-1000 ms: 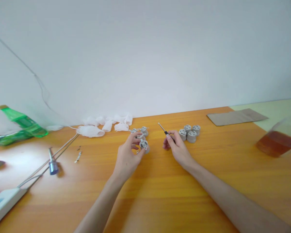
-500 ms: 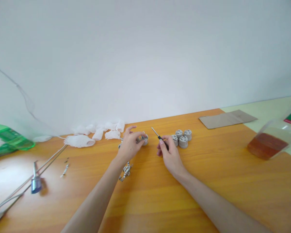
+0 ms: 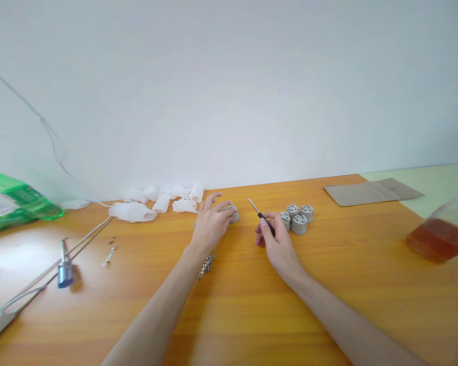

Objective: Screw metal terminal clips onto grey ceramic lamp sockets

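1. Left hand (image 3: 209,224): on the table (image 3: 252,305), near the far edge. Fingers loosely spread, tips on a grey socket (image 3: 233,213); a firm grip cannot be told.
2. Socket: on the table, just beyond the left fingertips, partly covered by them.
3. Right hand (image 3: 275,243): clenched on a screwdriver (image 3: 258,211), black handle in the fingers, shaft pointing up and to the left.
4. Socket group (image 3: 298,219): four grey pieces, clustered just right of the right hand.
5. Metal clip (image 3: 206,265): on the table, beside the left wrist.
6. Foam nets (image 3: 158,202): white, in a row by the wall, left of the left hand.
7. Green bottle (image 3: 17,201): lying far left.
8. Cardboard (image 3: 372,191): flat, far right.
9. Jar (image 3: 438,238): brown contents, right edge.
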The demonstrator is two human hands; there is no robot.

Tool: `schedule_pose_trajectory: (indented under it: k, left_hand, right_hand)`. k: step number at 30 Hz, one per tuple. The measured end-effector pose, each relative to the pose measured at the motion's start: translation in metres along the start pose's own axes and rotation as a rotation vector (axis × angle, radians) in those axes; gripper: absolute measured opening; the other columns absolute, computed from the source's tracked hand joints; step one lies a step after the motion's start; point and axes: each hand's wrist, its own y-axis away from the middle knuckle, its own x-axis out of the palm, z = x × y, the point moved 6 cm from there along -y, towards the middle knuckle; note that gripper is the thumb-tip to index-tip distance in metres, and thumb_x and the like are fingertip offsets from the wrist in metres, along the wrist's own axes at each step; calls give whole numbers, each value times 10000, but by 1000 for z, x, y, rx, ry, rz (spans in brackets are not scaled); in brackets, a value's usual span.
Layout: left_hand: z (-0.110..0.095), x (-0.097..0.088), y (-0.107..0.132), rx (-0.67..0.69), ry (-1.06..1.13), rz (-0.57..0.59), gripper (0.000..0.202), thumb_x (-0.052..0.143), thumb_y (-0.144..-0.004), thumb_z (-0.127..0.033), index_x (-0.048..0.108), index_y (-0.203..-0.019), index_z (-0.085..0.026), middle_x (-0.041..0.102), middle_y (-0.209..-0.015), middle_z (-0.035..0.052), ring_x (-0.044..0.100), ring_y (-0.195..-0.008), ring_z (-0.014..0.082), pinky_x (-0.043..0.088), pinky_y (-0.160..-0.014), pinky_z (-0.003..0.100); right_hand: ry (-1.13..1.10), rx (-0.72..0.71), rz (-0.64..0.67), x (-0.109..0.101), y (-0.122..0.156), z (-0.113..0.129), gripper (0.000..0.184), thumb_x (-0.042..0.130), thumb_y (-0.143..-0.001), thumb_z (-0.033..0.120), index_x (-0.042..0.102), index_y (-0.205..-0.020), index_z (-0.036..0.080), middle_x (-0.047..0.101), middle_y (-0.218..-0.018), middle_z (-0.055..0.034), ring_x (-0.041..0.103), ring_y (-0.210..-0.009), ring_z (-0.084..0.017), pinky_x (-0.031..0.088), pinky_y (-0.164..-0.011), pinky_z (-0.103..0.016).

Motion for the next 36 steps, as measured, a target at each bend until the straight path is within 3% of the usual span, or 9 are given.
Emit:
schedule_pose_trajectory:
  k: [7, 10, 13, 16, 21, 25, 29, 31, 36]
  left_hand:
    - [-6, -7, 5, -57, -13, -35, 289, 640, -871, -132, 747, -1118, -238, 684, -1268, 116, 427, -1344, 344, 386, -1122, 572]
    - [-11, -26, 15, -83, 82, -119, 243, 649, -875, -154, 733, -1089, -233, 709, -1150, 102, 521, -1224, 300, 436, -1081, 504]
    - [-15, -49, 30, -138, 188, -192, 81, 638, -888, -172, 702, -916, -212, 716, -983, 79, 602, -1049, 250, 498, -970, 412]
    - [-19, -65, 51, -213, 230, -188, 65, 629, -883, -176, 643, -839, -222, 716, -936, 58, 621, -1017, 241, 492, -946, 387]
    - [-18, -61, 95, -311, 287, -121, 69, 609, -878, -179, 598, -840, -236, 709, -974, 49, 630, -1053, 237, 474, -958, 376]
    - [-3, -50, 126, -507, 364, -167, 120, 672, -835, -227, 557, -801, -234, 699, -906, 36, 662, -886, 214, 498, -823, 334]
    - [1, -50, 135, -599, 469, -212, 95, 695, -837, -267, 616, -805, -226, 700, -884, 43, 663, -887, 215, 495, -839, 342]
    - [-2, -50, 133, -674, 657, -234, 99, 734, -820, -280, 666, -859, -219, 708, -888, 43, 664, -880, 200, 504, -851, 334]
    - [-29, -36, 128, -964, 1640, -347, 326, 869, -659, -187, 677, -921, -206, 723, -948, 21, 685, -952, 156, 529, -877, 273]
  right_hand:
    - [27, 5, 10, -1, 0, -3, 303, 510, -966, 535, 486, -1068, 252, 606, -832, 23, 604, -595, -133, 500, -594, -286]
    - [45, -3, 18, -1, 0, -3, 308, 511, -964, 537, 488, -1071, 250, 616, -820, 20, 608, -602, -140, 505, -602, -290]
    - [79, -22, 37, -1, 0, -1, 311, 535, -952, 528, 524, -1060, 236, 622, -784, 13, 604, -608, -153, 502, -594, -294]
    - [142, -48, 80, 1, 2, 2, 295, 640, -893, 481, 640, -996, 205, 690, -837, -39, 636, -686, -186, 520, -651, -325]
    - [226, -63, 175, 7, 8, 7, 206, 770, -783, 369, 780, -906, 204, 783, -930, -73, 701, -861, -258, 538, -843, -414]
    - [192, -44, 198, 7, 12, 9, 256, 811, -745, 397, 784, -902, 196, 788, -910, -75, 710, -809, -242, 562, -787, -391]
    - [128, -36, 134, 2, 13, 9, 373, 796, -760, 504, 761, -931, 175, 744, -787, -59, 643, -663, -189, 533, -632, -332]
    - [111, -39, 103, 1, 13, 11, 409, 762, -789, 550, 749, -931, 168, 701, -720, -42, 599, -611, -166, 500, -583, -312]
    - [102, -69, 75, 0, 9, 26, 460, 725, -799, 625, 730, -896, 176, 675, -713, -46, 574, -612, -166, 498, -591, -325]
